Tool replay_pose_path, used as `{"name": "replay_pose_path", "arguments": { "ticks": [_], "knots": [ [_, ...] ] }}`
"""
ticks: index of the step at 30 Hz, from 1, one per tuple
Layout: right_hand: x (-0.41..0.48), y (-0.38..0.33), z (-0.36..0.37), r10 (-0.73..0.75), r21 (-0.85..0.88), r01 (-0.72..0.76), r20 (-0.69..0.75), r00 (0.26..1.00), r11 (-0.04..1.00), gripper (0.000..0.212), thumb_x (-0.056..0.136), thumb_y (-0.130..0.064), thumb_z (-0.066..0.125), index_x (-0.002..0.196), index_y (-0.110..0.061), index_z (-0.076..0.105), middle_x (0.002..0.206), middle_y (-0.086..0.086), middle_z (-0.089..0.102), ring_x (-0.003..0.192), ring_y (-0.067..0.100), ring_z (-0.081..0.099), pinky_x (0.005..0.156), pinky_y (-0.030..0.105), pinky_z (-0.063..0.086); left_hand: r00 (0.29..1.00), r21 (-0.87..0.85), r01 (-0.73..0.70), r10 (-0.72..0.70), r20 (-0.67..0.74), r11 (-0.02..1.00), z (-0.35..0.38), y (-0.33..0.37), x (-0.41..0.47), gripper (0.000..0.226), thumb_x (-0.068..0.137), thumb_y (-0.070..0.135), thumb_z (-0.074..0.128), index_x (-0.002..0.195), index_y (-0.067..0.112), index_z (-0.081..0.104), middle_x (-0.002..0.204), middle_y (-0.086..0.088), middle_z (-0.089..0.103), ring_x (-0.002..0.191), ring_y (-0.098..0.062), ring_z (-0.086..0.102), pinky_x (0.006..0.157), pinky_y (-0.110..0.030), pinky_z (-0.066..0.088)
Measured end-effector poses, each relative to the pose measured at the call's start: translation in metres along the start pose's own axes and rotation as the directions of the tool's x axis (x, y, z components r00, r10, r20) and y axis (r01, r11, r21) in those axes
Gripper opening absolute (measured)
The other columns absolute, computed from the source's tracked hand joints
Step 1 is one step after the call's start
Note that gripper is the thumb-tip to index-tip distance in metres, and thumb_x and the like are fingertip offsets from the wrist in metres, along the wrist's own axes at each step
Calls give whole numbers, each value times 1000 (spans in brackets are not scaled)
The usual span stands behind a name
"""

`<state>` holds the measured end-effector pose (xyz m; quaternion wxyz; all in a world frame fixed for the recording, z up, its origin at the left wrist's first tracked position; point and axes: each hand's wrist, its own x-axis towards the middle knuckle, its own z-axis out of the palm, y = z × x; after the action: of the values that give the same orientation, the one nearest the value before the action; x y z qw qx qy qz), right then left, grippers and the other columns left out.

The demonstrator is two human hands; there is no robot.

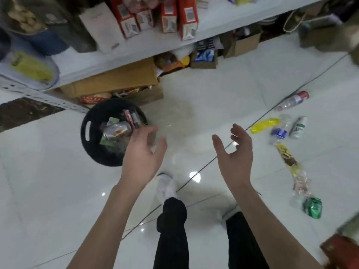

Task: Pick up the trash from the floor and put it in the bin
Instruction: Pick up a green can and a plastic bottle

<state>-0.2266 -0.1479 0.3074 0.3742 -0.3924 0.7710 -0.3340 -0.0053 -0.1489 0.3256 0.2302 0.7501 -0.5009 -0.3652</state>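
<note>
A round black bin (88, 131) stands on the white tiled floor left of centre, holding several wrappers and cans. My left hand (141, 152) hovers at the bin's right rim, fingers relaxed and empty. My right hand (236, 152) is raised over bare floor, fingers loosely spread, holding nothing. Trash lies on the floor to the right: a clear plastic bottle with a red cap (293, 100), a yellow wrapper (265, 125), a white can (298, 127), a blue-labelled crushed bottle (279, 133), a long yellow snack wrapper (287, 158), a clear wrapper (301, 185) and a crushed green can (312, 207).
A white shelf (136, 45) with red cartons and bags runs along the top. Cardboard boxes (116, 82) sit under it just behind the bin. My legs and white shoes (166, 186) stand at bottom centre. A red-brown object (342, 249) is at the lower right corner.
</note>
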Motion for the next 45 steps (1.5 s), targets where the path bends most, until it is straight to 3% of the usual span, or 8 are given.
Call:
{"name": "replay_pose_path", "arguments": {
  "ticks": [9, 13, 22, 26, 30, 36, 41, 45],
  "knots": [
    [34, 77, -197, 138, 57, -127, -285, 949, 990, 64, 89, -38, 78, 144, -23, 51, 132, -13, 51, 122, 7, 54, 105, 34, 46, 943, 52, -225, 204, 261, 973, 160, 140, -41, 29, 93, 43, 61, 119, 32, 58, 119, 13, 54, 92, 0, 60, 75, -24, 50],
    [43, 120, -290, 212, 120, -177, -435, 875, 977, 53, 82, -51, 73, 130, -41, 52, 125, -28, 50, 118, 1, 53, 101, 27, 43, 880, 43, -337, 299, 369, 940, 241, 212, -69, 30, 90, 50, 59, 117, 35, 59, 116, 21, 52, 92, 2, 61, 72, -23, 48],
    [27, 244, -465, 448, 310, -323, -627, 637, 894, 66, 89, -41, 77, 144, -17, 50, 130, -7, 51, 123, 13, 54, 109, 37, 45, 666, 16, -550, 427, 612, 835, 422, 346, -161, 39, 84, 58, 53, 116, 36, 59, 112, 25, 51, 91, -2, 63, 71, -20, 44],
    [0, 291, -521, 519, 368, -370, -675, 524, 853, 67, 90, -46, 74, 146, -19, 48, 132, -8, 50, 122, 9, 52, 103, 27, 43, 565, -3, -612, 440, 699, 791, 486, 382, -201, 36, 86, 55, 57, 117, 35, 60, 116, 23, 54, 93, 1, 62, 74, -17, 45],
    [-33, 337, -559, 562, 416, -401, -732, 385, 816, 61, 93, -39, 72, 144, -14, 50, 132, -2, 53, 120, 9, 51, 92, -3, 31, 439, -47, -671, 447, 779, 740, 538, 401, -233, 27, 91, 44, 61, 117, 35, 58, 118, 16, 54, 93, 11, 59, 69, -5, 40],
    [-74, 384, -572, 654, 533, -446, -735, 178, 720, 62, 92, -35, 75, 143, -9, 52, 136, 9, 54, 112, 4, 49, 88, -6, 30, 290, -38, -757, 387, 875, 653, 595, 403, -262, 34, 90, 51, 59, 120, 36, 57, 118, 20, 51, 96, 2, 60, 73, -8, 40],
    [-90, 402, -559, 713, 625, -466, -701, 20, 627, 65, 90, -35, 77, 144, -8, 52, 139, 9, 54, 122, 10, 51, 108, 23, 41, 172, -45, -818, 318, 933, 573, 636, 399, -278, 35, 91, 44, 62, 123, 28, 59, 120, 16, 53, 95, 0, 60, 82, -28, 51],
    [-96, 423, -539, 727, 682, -447, -680, -97, 578, 70, 87, -45, 75, 142, -9, 52, 136, 9, 54, 125, 21, 54, 108, 36, 45, 34, -103, -863, 261, 965, 494, 670, 393, -288, 36, 92, 44, 62, 124, 29, 59, 123, 16, 53, 98, 8, 55, 82, -24, 50]
  ]
}}
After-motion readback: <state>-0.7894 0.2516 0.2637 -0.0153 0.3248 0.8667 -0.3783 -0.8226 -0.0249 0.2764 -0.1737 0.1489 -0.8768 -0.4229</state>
